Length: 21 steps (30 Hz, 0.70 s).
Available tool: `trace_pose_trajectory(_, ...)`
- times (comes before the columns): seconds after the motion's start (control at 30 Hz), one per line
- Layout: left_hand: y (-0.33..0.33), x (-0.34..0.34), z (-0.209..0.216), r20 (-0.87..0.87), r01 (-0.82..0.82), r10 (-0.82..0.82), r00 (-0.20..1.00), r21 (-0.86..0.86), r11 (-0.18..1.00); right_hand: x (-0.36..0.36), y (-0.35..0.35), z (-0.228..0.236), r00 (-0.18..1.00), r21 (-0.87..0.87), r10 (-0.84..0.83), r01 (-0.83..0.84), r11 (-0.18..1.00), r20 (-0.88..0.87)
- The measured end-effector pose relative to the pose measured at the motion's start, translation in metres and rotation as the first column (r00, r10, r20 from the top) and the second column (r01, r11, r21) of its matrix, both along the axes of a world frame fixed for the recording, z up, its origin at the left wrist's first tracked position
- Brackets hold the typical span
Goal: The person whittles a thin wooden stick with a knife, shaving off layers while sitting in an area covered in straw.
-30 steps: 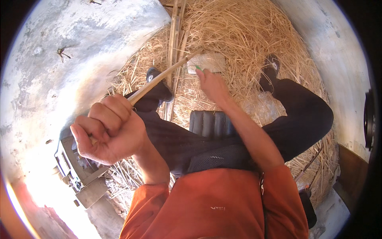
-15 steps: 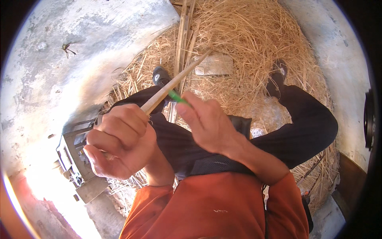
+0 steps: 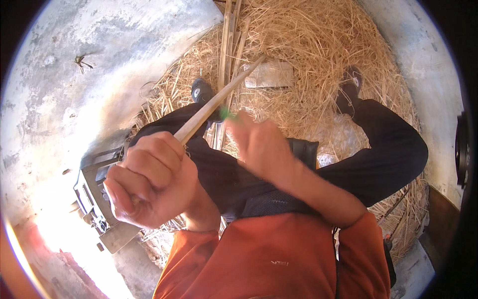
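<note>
Fingers of the left hand are gripping a pale stick, while those of the right hand are holding a blurred green object near it.

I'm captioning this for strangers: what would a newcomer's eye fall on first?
Probably the long pale stick slanting up and right from the closed left hand. Beside it, the right hand holds a blurred green object. Golden straw spreads across the view's upper part.
</note>
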<state>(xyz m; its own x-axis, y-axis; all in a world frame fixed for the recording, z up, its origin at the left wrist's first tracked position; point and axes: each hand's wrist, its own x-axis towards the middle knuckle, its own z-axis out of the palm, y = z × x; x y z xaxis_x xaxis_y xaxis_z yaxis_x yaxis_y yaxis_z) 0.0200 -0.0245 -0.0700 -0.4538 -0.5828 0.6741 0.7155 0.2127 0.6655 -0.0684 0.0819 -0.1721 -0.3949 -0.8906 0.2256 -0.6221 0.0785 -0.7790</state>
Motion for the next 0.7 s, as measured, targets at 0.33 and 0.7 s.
trace_pose_trajectory(0.33,0.011,-0.022,0.005,-0.031,-0.126,0.128,0.991,0.062,0.990,-0.023,0.004,-0.045,0.922,0.418,-0.287,0.161,0.894,0.260)
trace_pose_trajectory(0.7,0.026,-0.031,0.004,-0.026,-0.401,0.407,0.913,0.125,0.908,-0.011,0.024,0.034,0.860,-0.004,-0.085,0.101,0.995,0.503)
